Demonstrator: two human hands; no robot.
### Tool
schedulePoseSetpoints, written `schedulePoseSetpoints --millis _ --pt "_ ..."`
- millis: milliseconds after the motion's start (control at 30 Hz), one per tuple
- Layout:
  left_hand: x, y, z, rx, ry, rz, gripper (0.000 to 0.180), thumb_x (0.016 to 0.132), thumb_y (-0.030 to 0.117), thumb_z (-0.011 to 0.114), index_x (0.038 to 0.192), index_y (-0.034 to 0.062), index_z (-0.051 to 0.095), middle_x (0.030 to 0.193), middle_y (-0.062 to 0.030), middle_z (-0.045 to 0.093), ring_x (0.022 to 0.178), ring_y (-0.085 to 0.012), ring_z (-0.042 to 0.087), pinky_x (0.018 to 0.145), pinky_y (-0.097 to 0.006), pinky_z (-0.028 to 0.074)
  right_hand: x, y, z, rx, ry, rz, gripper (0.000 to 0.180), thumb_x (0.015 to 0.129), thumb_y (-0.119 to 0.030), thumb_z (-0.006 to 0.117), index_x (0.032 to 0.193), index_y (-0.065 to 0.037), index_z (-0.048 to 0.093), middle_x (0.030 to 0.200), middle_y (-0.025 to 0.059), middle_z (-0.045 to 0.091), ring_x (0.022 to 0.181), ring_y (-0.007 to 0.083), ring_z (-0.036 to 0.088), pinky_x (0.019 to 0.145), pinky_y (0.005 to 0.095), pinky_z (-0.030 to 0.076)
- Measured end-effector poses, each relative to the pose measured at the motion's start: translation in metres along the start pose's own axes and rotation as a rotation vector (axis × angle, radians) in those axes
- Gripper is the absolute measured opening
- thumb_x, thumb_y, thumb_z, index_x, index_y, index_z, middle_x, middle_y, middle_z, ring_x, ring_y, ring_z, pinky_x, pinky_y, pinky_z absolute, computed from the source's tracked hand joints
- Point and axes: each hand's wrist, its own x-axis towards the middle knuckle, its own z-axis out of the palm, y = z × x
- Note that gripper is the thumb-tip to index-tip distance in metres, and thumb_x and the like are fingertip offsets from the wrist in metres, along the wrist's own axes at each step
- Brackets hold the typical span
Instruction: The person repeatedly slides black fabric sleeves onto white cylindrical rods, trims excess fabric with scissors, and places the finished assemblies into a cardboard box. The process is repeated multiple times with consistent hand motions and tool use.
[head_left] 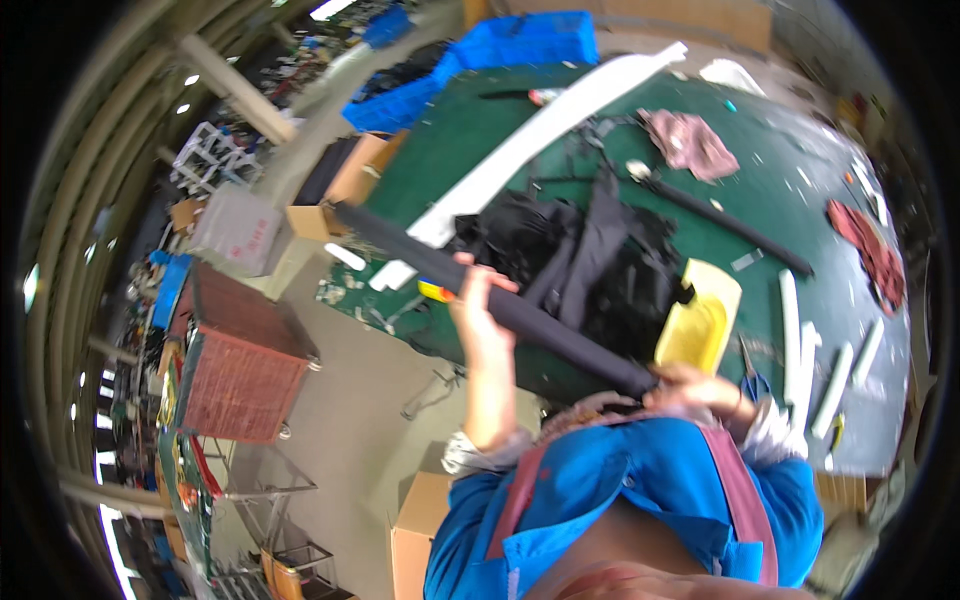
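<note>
A long black tube, seemingly sleeved in fabric (570, 345), slants across my front, its far end up and to the left. My left hand (482, 312) is closed around its middle, fingers over the top. At the near end, close to my chest, my right hand (695, 388) grips the tube; its fingertips are partly hidden. Beyond the tube, a heap of black cloth and plastic (625, 245) lies on the green table (465, 110). Right of the heap sits a yellow tray (705, 305). Blue-handled scissors (754, 382) lie close to my right hand.
A long white strip (545, 130), another dark tube (730, 222), pinkish cloth (690, 142) and several short white tubes (791, 335) lie on the table. Blue crates (525, 42) stand behind it. Leftward are an open carton (355, 175) and a red-brown wheeled cart (245, 375).
</note>
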Motion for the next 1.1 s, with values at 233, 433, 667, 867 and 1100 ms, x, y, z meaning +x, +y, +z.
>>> schedulePoseSetpoints --millis 233,433,667,867,1100 --pt "0.029 0.038 -0.088 0.2 0.132 0.113 0.042 0.087 0.024 0.067 0.111 -0.0058 0.051 0.091 -0.0102 0.06 0.093 -0.0219 0.059 0.085 -0.034 0.052 0.002 -0.029 -0.042 -0.212 0.006 -0.012 0.045 0.077 -0.035 0.075 0.097 0.001 0.059 0.077 0.0112 0.064 0.073 0.0208 0.063 0.064 0.0327 0.048" --pt "-0.048 0.023 0.005 1.323 -0.777 0.775 0.072 0.06 0.022 0.085 0.121 0.0019 0.051 0.123 -0.0142 0.05 0.12 -0.0312 0.043 0.102 -0.046 0.034 0.025 -0.028 -0.039 -0.445 0.095 -0.105 0.044 0.072 -0.034 0.073 0.091 0.005 0.062 0.083 0.0218 0.064 0.076 0.036 0.063 0.067 0.0395 0.048" --pt "-0.059 -0.026 -0.006 1.479 -0.959 0.567 0.045 0.069 0.018 0.076 0.108 0.0027 0.058 0.098 -0.0167 0.064 0.09 -0.0351 0.062 0.076 -0.04 0.051 0.037 -0.072 -0.051 -1.188 0.363 -0.319 0.049 0.067 -0.034 0.076 0.101 -0.003 0.06 0.094 0.0111 0.056 0.088 0.0285 0.059 0.075 0.0372 0.047" --pt "-0.031 -0.042 -0.067 1.174 -0.657 -0.17 0.037 0.083 0.021 0.069 0.11 -0.0003 0.054 0.087 -0.0079 0.063 0.074 -0.0165 0.061 0.066 -0.03 0.048 -0.027 0.001 -0.06 -0.655 0.621 -0.218 0.019 0.08 -0.021 0.065 0.09 -0.005 0.06 0.082 0.0124 0.062 0.077 0.0306 0.062 0.069 0.0389 0.049" --pt "-0.032 -0.045 -0.055 0.605 -0.481 -0.64 0.029 0.091 0.022 0.055 0.111 0.0015 0.051 0.098 -0.0086 0.065 0.068 -0.0128 0.06 0.061 -0.027 0.05 -0.103 0.276 -0.014 -0.658 1.064 0.868 0.025 0.079 -0.005 0.055 0.103 -0.001 0.05 0.101 0.0215 0.057 0.093 0.0393 0.06 0.08 0.0446 0.05"
